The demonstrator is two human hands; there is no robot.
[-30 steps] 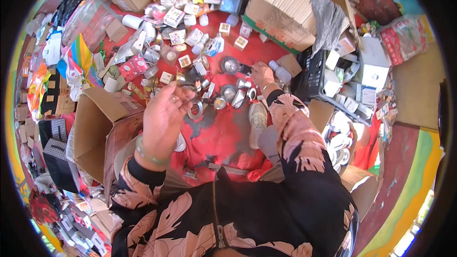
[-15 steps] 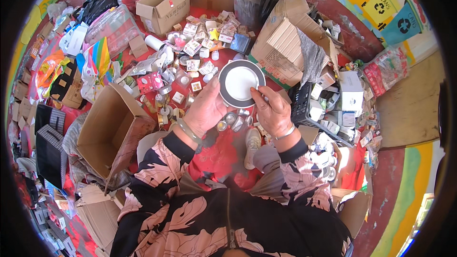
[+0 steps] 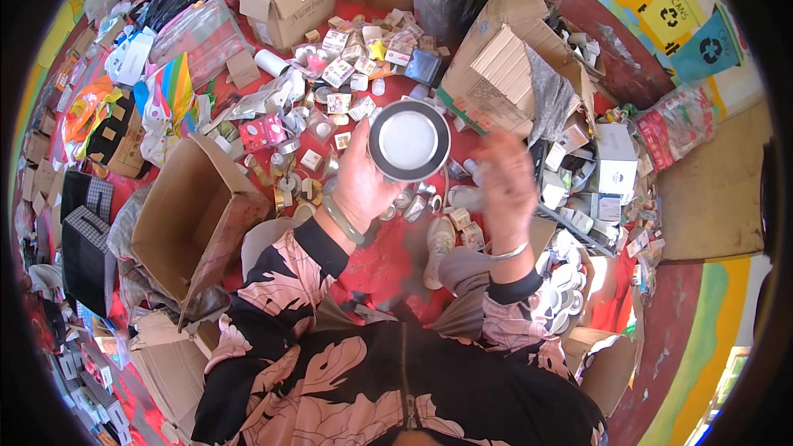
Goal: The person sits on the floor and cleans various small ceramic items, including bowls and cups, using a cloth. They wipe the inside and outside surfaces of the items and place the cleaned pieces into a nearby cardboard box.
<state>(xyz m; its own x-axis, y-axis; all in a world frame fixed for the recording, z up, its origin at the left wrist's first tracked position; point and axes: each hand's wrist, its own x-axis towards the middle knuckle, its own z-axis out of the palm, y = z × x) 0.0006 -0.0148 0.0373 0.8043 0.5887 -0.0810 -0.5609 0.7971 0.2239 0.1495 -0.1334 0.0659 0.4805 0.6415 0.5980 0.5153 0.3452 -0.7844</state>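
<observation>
In my left hand (image 3: 361,180) is a round disc with a black rim and a white centre (image 3: 409,140); its exact kind does not show. The fingers are closed on its left edge and partly hidden behind it. My right hand (image 3: 505,186) is apart from the disc, over to the right, and its fingers are smeared by motion. Below and behind the disc lie small round tins and clear cups (image 3: 415,208). Beyond it spreads a pile of small white boxes (image 3: 339,73) on the red floor.
An open cardboard box (image 3: 194,219) tilts at the left. A torn carton (image 3: 496,74) stands at the far right, beside a black crate (image 3: 578,231) of small packages. White round lids (image 3: 564,289) are heaped near my right forearm. Another cardboard box (image 3: 291,2) stands at the back.
My right hand has let go of the disc's edge and moved to the right. The disc stays in my left hand, shifted slightly left.
</observation>
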